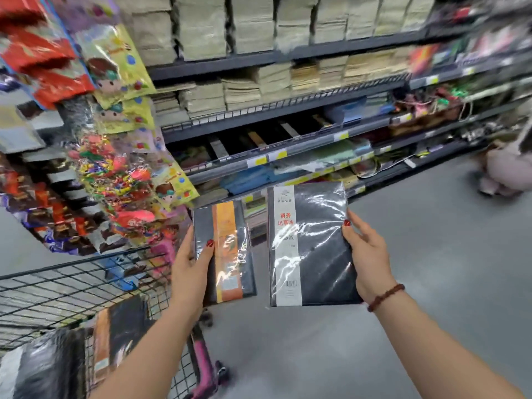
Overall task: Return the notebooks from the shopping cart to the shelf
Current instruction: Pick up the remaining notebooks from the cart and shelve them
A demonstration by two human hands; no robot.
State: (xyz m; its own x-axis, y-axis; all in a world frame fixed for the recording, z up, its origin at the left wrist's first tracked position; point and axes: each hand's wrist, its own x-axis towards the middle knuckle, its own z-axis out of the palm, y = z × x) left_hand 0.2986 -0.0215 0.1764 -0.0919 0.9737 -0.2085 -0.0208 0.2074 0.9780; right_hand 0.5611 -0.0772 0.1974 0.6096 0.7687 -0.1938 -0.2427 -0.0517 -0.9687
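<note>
Dark tiered shelf (259,57), tan paper stacks (201,96) on it, wire cart (72,264) holding wrapped notebooks (121,326)

Two black notebooks, one (226,251) with an orange band, the larger (309,246) with a white band bearing red characters; red-painted nails, a reddish-brown bead bracelet (385,297).

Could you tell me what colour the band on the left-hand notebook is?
Orange band, seen in the head view.

open floor (403,283) right, shopping cart (57,286) left
</note>
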